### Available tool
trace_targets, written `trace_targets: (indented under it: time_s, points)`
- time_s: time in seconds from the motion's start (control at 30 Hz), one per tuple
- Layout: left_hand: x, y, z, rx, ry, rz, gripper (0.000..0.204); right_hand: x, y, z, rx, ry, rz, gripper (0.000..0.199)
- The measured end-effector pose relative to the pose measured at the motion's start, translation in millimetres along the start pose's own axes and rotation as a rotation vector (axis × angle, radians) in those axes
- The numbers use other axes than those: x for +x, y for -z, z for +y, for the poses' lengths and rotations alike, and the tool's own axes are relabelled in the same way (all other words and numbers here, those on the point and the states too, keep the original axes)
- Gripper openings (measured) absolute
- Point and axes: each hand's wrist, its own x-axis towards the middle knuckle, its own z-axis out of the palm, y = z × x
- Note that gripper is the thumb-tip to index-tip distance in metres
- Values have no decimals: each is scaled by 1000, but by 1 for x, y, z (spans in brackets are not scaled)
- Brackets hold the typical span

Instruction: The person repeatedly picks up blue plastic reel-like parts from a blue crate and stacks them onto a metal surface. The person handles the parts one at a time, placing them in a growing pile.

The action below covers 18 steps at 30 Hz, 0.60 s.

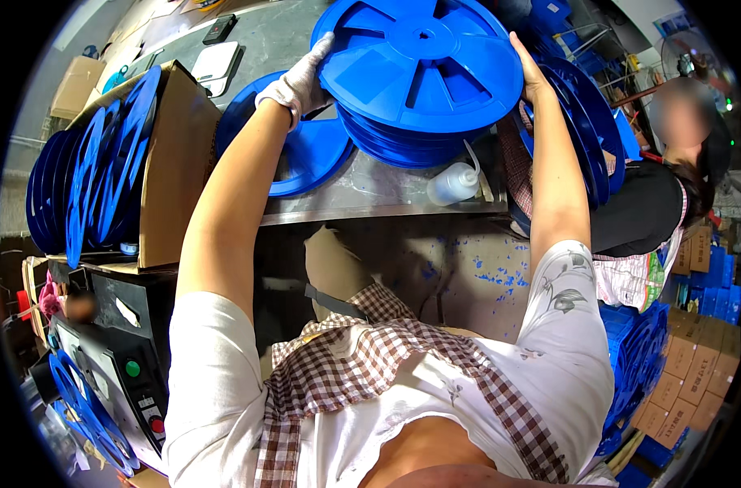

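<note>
Blue plastic reels (419, 77), stacked on the steel table (370, 191), gripped at both rims: gloved left hand (301, 77), bare right hand (526, 69). More reels stand boxed left of the stack, untouched.

A single wide fisheye view looks steeply down from the wearer's head, facing forward over a checked apron (362, 366) and both raised forearms to a metal workbench (370, 191) close ahead. The lens sits near enough that the torso fills the lower half of the picture, while the bench edge and the cardboard box (175, 163) at left bend toward the dark round rim. No second view shares the scene.
</note>
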Motion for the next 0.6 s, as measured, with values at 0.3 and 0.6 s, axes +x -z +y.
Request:
trace_targets:
  time_s: [0.3, 0.6]
  points:
    - [-30, -19, 1, -100, -68, 78, 90, -18, -22, -18, 176, 52, 2, 83]
    - [-187, -38, 81, -108, -423, -623, 46, -43, -12, -128, 351, 282, -243, 44]
